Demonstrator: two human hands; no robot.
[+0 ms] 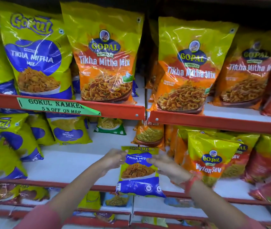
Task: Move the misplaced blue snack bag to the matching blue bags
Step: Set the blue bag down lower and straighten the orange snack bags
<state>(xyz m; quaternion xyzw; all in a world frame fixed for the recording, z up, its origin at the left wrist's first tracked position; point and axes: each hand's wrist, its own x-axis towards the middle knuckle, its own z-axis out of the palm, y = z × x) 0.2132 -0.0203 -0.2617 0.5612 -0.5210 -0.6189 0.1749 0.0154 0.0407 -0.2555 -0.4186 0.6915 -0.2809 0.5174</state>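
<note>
We hold the small blue snack bag (138,171) upright between both hands, in front of the middle shelf (68,162) of a shop rack. Our left hand (113,160) pinches its upper left edge and our right hand (166,167) presses against its upper right side, so both are clamped on the pack and its printed face turns toward us. We judge the two-sided hold keeps the slippery, crinkled film from sagging while the label is read and the pack is carried.

The bag hangs just left of the orange nylon sev packs (209,159), where it does not belong. Its matches, the blue-and-yellow Gokul bags (4,142), stand to the far left on the same shelf, with larger ones (35,52) above on the upper shelf (115,109). A bare stretch of white shelf lies between our hands and that group, so the way left looks open.

A green offer label (57,106) marks the red shelf edge overhead. Orange Gopal bags (105,58) fill the upper right, and more packets crowd the lower shelf, blurred.
</note>
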